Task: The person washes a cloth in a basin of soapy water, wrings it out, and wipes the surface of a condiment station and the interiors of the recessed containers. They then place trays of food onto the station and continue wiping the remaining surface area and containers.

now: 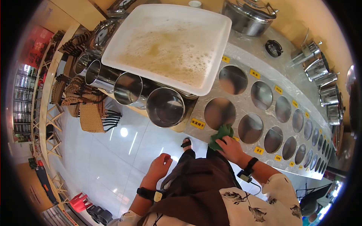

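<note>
My right hand (229, 148) is closed on a green cloth (222, 136), which touches the counter's front edge by a round opening (220, 113). My left hand (160, 165) hangs over the floor in front of me, its fingers curled, with nothing visible in it. Rows of round openings run along the grey marbled counter (196, 109), with yellow labels (198, 123) beside them. To the left of the openings lies a white tray (169, 45) with brownish foamy liquid in it.
Several metal cylinders (165, 107) stand along the tray's near side. A lidded steel pot (247, 19) and smaller steel pots (316, 67) line the back. Woven chairs (92, 116) are at the left. A black lid (273, 48) lies on the counter.
</note>
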Available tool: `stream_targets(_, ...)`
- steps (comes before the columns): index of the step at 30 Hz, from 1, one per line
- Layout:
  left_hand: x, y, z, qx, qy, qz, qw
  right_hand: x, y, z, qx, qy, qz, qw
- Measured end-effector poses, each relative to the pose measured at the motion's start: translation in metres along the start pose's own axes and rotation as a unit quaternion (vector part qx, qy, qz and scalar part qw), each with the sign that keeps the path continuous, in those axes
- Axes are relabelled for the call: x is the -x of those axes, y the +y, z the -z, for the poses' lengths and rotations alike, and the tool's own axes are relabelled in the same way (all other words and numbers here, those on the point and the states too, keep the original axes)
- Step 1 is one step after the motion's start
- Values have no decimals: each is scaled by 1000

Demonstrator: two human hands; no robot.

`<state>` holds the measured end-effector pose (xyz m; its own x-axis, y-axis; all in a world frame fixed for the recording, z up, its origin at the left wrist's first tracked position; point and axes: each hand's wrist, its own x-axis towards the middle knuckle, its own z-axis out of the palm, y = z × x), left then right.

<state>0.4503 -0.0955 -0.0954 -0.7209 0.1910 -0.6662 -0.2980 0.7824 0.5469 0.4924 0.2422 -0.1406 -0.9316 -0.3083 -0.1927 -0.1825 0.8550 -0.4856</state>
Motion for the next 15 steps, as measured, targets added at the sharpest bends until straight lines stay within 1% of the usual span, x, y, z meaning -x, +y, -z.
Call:
stream_targets(2,4,-8,0,4,-1,14,1000,-40,-12,-13,-18,113,60,992)
stream_targets(4,10,-13,-3,7,-4,30,1000,-93,-23,-34,-6,161,67,985)
stream_targets(6,14,-14,-2,25,18,13,999,-140,-38,-34,13,159,31,987)
stream_targets(7,18,-13,1,21,17,16,1000,-156,-33,-27,9,160,29,987)
stream_targets(9,23,-12,7,63,35,21,997,-182,-27,-14,52,141,-47,988)
stream_targets(13,34,-28,12,79,60,37,994,-180,-26,-12,41,142,-24,989)
stream_targets(15,42,-35,14,61,48,65,995,-171,-34,-19,28,185,-62,980)
